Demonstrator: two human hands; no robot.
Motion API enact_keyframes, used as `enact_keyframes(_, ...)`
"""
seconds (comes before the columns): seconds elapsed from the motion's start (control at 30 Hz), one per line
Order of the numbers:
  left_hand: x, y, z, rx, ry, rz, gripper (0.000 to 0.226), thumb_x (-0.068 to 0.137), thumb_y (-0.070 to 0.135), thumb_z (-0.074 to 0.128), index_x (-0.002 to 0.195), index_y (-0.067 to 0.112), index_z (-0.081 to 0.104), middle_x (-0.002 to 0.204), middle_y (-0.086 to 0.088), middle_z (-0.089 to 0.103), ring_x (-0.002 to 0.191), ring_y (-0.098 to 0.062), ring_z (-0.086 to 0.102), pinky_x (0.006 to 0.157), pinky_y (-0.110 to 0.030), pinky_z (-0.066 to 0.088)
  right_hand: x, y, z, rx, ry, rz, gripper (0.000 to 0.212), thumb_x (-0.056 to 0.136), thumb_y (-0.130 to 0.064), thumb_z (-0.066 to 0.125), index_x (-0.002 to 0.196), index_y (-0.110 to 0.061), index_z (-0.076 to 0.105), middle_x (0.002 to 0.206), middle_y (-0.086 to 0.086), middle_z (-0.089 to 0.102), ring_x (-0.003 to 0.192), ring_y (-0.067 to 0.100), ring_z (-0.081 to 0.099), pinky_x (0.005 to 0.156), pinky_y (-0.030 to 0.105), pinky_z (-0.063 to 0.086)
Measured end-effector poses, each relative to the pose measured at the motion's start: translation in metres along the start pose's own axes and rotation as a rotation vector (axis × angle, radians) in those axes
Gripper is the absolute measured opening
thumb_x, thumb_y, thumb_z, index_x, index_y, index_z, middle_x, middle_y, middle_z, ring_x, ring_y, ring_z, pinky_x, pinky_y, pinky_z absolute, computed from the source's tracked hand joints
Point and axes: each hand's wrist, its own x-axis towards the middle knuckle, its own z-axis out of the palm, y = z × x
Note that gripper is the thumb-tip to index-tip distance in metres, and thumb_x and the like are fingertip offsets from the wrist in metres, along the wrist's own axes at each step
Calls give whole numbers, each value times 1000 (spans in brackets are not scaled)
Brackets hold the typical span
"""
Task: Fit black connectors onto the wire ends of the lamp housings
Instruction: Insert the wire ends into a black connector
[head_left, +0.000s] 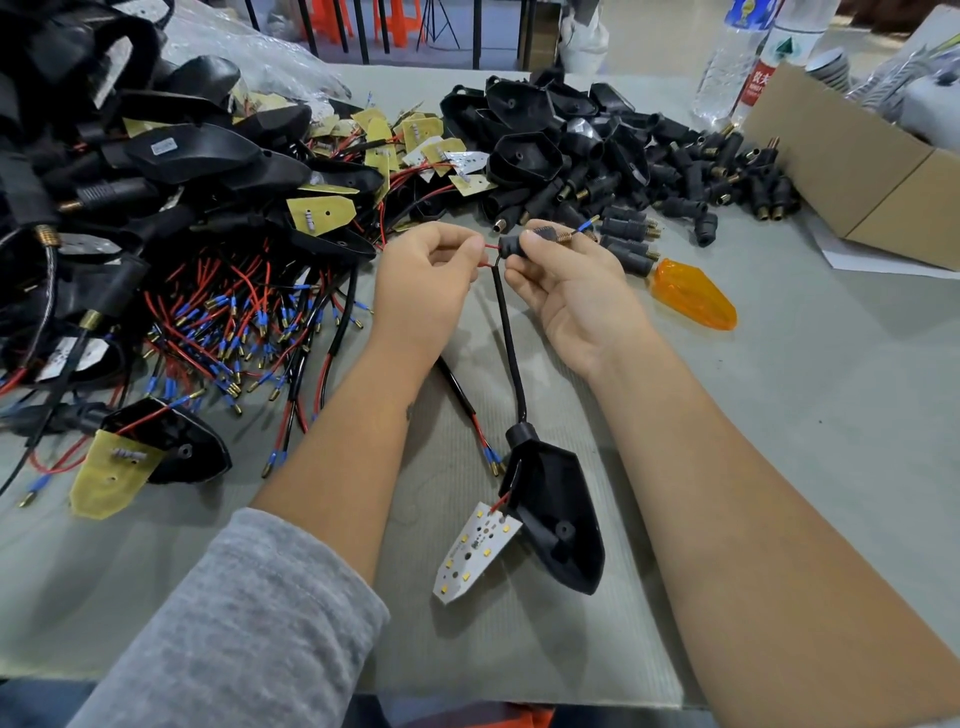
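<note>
At the time of inspection the person held one assembly above the table (779, 415), just above centre of view. The right hand (566, 291) pinched a black connector (511, 247) between thumb and fingers. A blue-tipped wire (584, 226) and a brass spring end stood out of the connector toward 2 o'clock. The left hand (426, 275) pinched a red wire (491, 246) just at the connector's 9 o'clock mouth; a second red strand ran below it. From that point a black cable (506, 332) dropped toward 6 o'clock to the housing (558, 519), which lay on the table with a white LED board (475, 553) hanging at its 8 o'clock side.

Judgement: the step in hand was threading the wire ends through the connector; one appeared through, the red one not yet. The next move would call for feeding the red end straight into the bore, then sliding the connector down onto the cable sheath.

Loose connectors (675, 192) were heaped at 1 o'clock, wired housings (156, 234) at 10 o'clock, and an orange lens (696, 301) lay at 3 o'clock of the hands.
</note>
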Motion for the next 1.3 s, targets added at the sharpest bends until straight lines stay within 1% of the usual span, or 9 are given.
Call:
enact_keyframes(0.37,-3,3,2,95,-16,60,7,92,9,63,88,13,67,76,8,65,70,-1,60,70,-15,47,-1,3,3,-79,-11,-52,11,90,8,59,92,-3,58,74,8,62,59,11,63,63,20,55)
enact_keyframes(0.5,-2,3,4,64,9,-26,7,95,15,58,94,13,65,87,-2,68,83,-14,63,84,-37,55,-2,2,3,-39,0,-45,12,90,8,59,96,-3,57,78,10,62,61,12,64,65,21,56)
enact_keyframes(0.57,-2,3,3,70,14,-33,12,95,14,56,90,11,66,91,-10,70,84,-18,63,86,-43,54,-2,2,3,-35,1,-44,12,91,7,59,97,-2,57,80,11,63,62,12,64,65,21,57)
enact_keyframes(0.67,-3,5,1,92,24,-4,15,93,13,59,88,4,70,83,-11,70,75,-14,60,76,-32,52,-2,2,3,-46,4,-48,11,90,8,60,94,-3,57,78,10,62,60,11,64,63,20,56)
enact_keyframes(0.77,-5,9,1,99,30,25,15,92,12,62,85,1,71,70,0,63,64,-7,55,63,-17,45,-2,4,3,-71,19,-62,12,89,8,61,94,-3,58,75,8,62,59,11,65,63,20,56)
enact_keyframes(0.83,-7,12,1,66,27,47,13,91,9,63,81,3,70,65,2,61,59,-3,51,60,-16,43,-1,4,2,-76,28,-63,12,89,7,62,94,-3,58,75,7,63,59,11,65,62,20,56)
enact_keyframes(0.97,-11,17,2,16,0,78,13,90,6,63,81,8,71,64,6,61,58,1,51,60,-14,43,-1,3,1,-40,23,-47,10,90,6,62,94,-2,58,77,9,65,61,11,66,62,20,55)
enact_keyframes(1.13,-7,11,2,-10,5,57,8,90,5,62,95,9,67,81,4,66,74,-1,61,72,-15,49,-2,1,2,36,-5,-14,11,91,6,59,89,-5,57,73,5,65,61,12,65,65,22,57)
enact_keyframes(1.3,-5,7,1,51,47,114,6,87,8,69,88,14,67,78,9,65,70,4,60,71,-12,47,-3,-1,2,75,-12,5,9,93,5,57,91,-4,56,70,4,65,60,11,64,68,22,58)
